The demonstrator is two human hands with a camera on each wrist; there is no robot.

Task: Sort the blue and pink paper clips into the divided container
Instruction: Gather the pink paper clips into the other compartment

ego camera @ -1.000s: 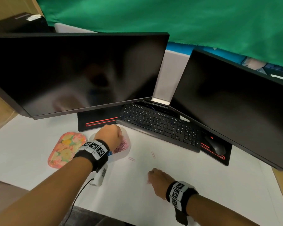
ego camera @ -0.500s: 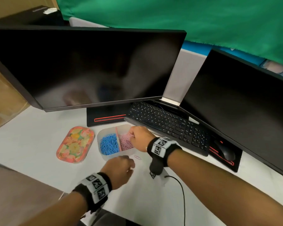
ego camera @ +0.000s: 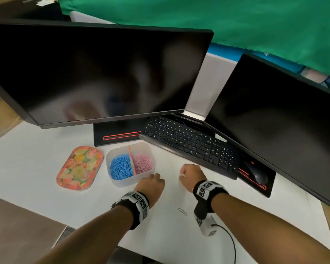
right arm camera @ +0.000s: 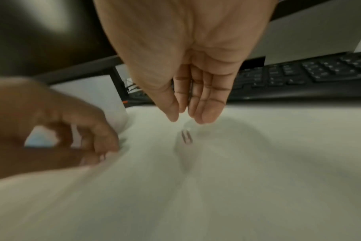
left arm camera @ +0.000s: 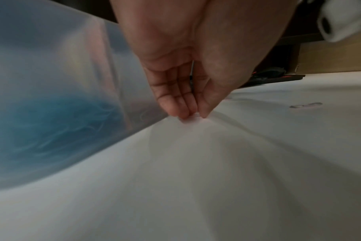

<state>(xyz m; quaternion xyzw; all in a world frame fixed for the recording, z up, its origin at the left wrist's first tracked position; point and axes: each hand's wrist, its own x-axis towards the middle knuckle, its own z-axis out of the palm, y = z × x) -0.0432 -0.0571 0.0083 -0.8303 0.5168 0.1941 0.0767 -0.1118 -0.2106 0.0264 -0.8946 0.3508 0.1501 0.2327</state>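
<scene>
The clear divided container (ego camera: 120, 182) holds blue clips (ego camera: 121, 167) in its left half and pink clips (ego camera: 143, 163) in its right half. My left hand (ego camera: 152, 182) is at the table just in front of the container's right corner. Its thumb and fingertips (left arm camera: 193, 115) meet on a small pale pink clip. My right hand (ego camera: 191, 176) hovers to the right, fingers (right arm camera: 204, 114) pointing down and slightly apart from the thumb. A pink clip (right arm camera: 186, 137) lies on the table just under them. Another loose clip (ego camera: 182, 211) lies between my wrists.
A flowered tray (ego camera: 79, 167) lies left of the container. Behind are a black keyboard (ego camera: 191, 141), a mouse (ego camera: 257, 175), a monitor stand (ego camera: 118, 135) and two dark monitors (ego camera: 95, 73). The white table ends near my forearms.
My right hand left the container's pink half and came down to the table on the right. My left hand moved forward to the container's front corner.
</scene>
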